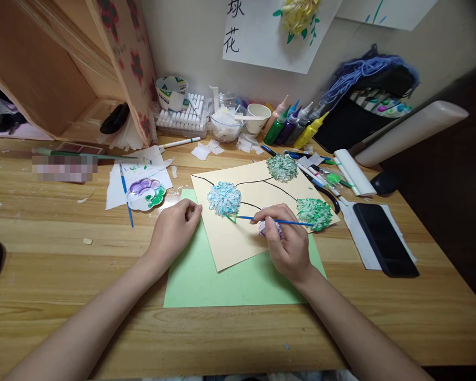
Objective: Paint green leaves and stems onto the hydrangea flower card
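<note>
A cream sheet [238, 238] lies on a green sheet [222, 280] on the wooden desk. On it sit a pale blue paper flower [223, 198], two green ones [282, 167] [314, 212] and black drawn stems. My right hand [287, 241] is closed on a thin blue paintbrush [246, 217]; its tip touches green paint just under the blue flower. A purple flower [264, 227] shows partly under that hand. My left hand [174, 227] rests curled at the cream sheet's left edge, fingertips on the paper.
A flower-shaped palette [146, 193] with purple and green paint and a second blue brush [126, 196] lie to the left. Marker box [182, 119], cups, bowl and paint bottles [291, 127] line the back wall. A black phone [384, 238] lies right.
</note>
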Available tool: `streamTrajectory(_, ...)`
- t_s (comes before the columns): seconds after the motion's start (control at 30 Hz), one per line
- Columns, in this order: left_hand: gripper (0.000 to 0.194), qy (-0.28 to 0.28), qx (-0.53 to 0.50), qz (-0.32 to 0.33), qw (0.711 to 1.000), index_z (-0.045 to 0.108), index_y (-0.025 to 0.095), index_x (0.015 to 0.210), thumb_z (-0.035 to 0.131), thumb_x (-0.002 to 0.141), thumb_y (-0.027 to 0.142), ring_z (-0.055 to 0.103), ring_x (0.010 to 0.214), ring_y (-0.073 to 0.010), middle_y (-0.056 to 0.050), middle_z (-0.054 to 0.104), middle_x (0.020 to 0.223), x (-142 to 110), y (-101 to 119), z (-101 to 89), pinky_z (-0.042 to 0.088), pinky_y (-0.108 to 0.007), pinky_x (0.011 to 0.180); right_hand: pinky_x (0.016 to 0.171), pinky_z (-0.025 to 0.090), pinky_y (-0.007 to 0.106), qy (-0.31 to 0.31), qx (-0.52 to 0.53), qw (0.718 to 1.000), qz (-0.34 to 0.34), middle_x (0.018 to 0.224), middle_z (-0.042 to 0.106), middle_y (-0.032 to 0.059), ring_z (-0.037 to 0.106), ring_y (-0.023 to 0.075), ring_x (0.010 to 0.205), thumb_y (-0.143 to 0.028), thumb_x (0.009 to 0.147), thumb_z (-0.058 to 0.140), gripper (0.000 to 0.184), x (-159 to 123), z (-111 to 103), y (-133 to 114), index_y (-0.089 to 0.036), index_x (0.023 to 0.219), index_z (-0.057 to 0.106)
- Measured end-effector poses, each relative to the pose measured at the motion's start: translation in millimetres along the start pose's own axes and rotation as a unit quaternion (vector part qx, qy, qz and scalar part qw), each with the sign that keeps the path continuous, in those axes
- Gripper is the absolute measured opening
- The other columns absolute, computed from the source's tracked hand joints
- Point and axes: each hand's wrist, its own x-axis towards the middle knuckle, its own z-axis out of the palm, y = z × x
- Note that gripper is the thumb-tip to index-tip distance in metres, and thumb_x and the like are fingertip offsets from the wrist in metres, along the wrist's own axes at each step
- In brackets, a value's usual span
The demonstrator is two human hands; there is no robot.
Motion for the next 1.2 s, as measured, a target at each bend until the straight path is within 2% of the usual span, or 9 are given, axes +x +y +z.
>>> streamTrajectory(0.47,0.028,-0.006,-0.005,-0.005,1.0,0.057,0.019,0.073,0.046,0.086,0.041,0.051,0.056,-0.0143,0.002,0.056,0.057,-0.6,0.3,-0.3,0.031,-0.026,0.057,0.067,0.041,0.032,0.021,-0.008,1.0,0.021,0.07,0.057,0.0012,0.054,0.0164,0.072,-0.013,0.09,0.039,0.02,-2.8,-3.9,3.1,-0.021,0.078,0.054)
streamTrajectory(0.73,0.028,-0.004,0.0,-0.005,1.0,0.057,0.019,0.073,0.046,0.086,0.041,0.051,0.056,-0.0143,0.002,0.057,0.057,-1.2,1.0,-0.7,0.031,-0.026,0.057,0.066,0.042,0.033,0.061,0.029,0.998,0.009,0.071,0.057,0.0019,0.053,0.0166,0.069,-0.013,0.089,0.038,0.021,-3.6,-4.1,3.4,-0.021,0.079,0.055)
streamTrajectory(0.97,0.027,0.003,0.002,-0.003,1.0,0.057,0.019,0.072,0.047,0.086,0.04,0.05,0.056,-0.0137,0.002,0.056,0.057,-1.1,0.5,0.4,0.03,-0.026,0.056,0.067,0.041,0.033,0.027,0.005,1.0,0.008,0.07,0.058,0.0018,0.053,0.0171,0.071,-0.013,0.089,0.039,0.02,-2.5,-4.4,3.6,-0.021,0.079,0.055)
streamTrajectory(1.2,0.027,0.006,0.005,0.001,1.0,0.057,0.019,0.072,0.047,0.086,0.04,0.05,0.055,-0.0139,0.002,0.056,0.057,0.2,0.3,0.7,0.03,-0.026,0.056,0.063,0.041,0.031,0.054,0.031,0.998,0.015,0.067,0.056,0.0009,0.052,0.0154,0.067,-0.012,0.089,0.039,0.021,-3.4,-6.5,4.5,-0.02,0.078,0.054)
